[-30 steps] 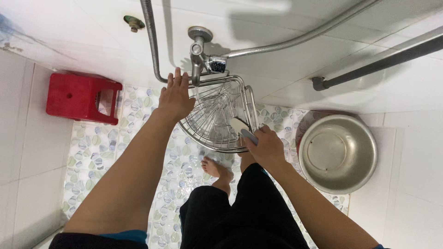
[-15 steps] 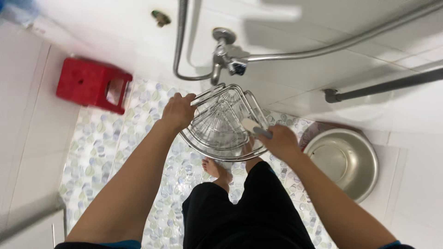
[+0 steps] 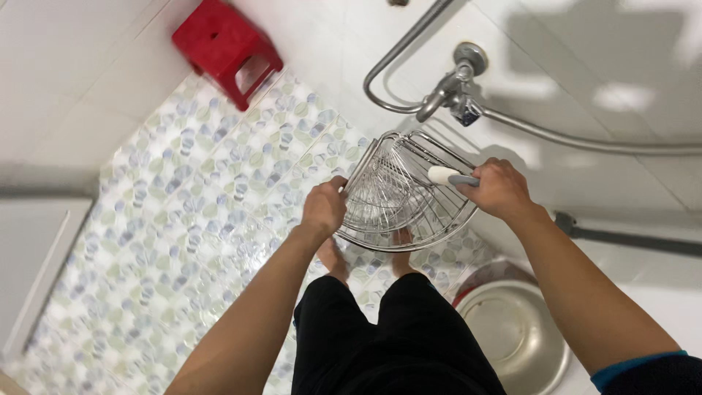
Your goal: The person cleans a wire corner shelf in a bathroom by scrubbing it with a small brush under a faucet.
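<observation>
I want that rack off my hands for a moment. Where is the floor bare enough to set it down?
Bare pebble-tile floor lies between the red stool and the left hand. It is crowded right of the feet, where the steel basin sits, and under the tap beside the wire rack.

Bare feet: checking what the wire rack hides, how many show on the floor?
2. The left foot shows beside the left forearm, below the wire rack; the right foot sits under the rack's lower rim. The rack partly covers the toes of both.

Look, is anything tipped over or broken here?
Only the red stool looks odd: it lies tipped on its side on the pebble-tiled floor. The wire rack the hands hold looks whole.
</observation>
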